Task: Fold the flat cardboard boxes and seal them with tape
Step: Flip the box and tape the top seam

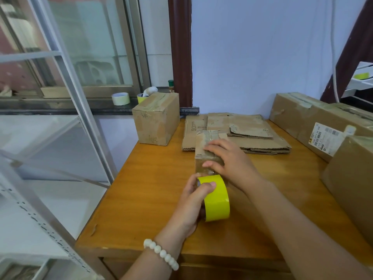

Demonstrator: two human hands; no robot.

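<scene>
1. Bead bracelet (pixel 161 253) on L wrist. L hand (pixel 191 201) grips yellow tape roll (pixel 217 199), thumb over its rim.
2. Roll is right at near face of small box (pixel 202 147), mid-table (pixel 151 188).
3. R hand (pixel 228 158) lies flat on box, unclenched: fingers on top, thumb on near face.
4. Flat cardboard stack (pixel 252 138) just behind. 1 taped box (pixel 156 120) at far-L corner.

tape roll (pixel 217 201) in grip: yellow | box (pixel 199 144) just past it: brown | table (pixel 151 199) under: orangey woodgrain | bracelet (pixel 161 257): white beads
</scene>
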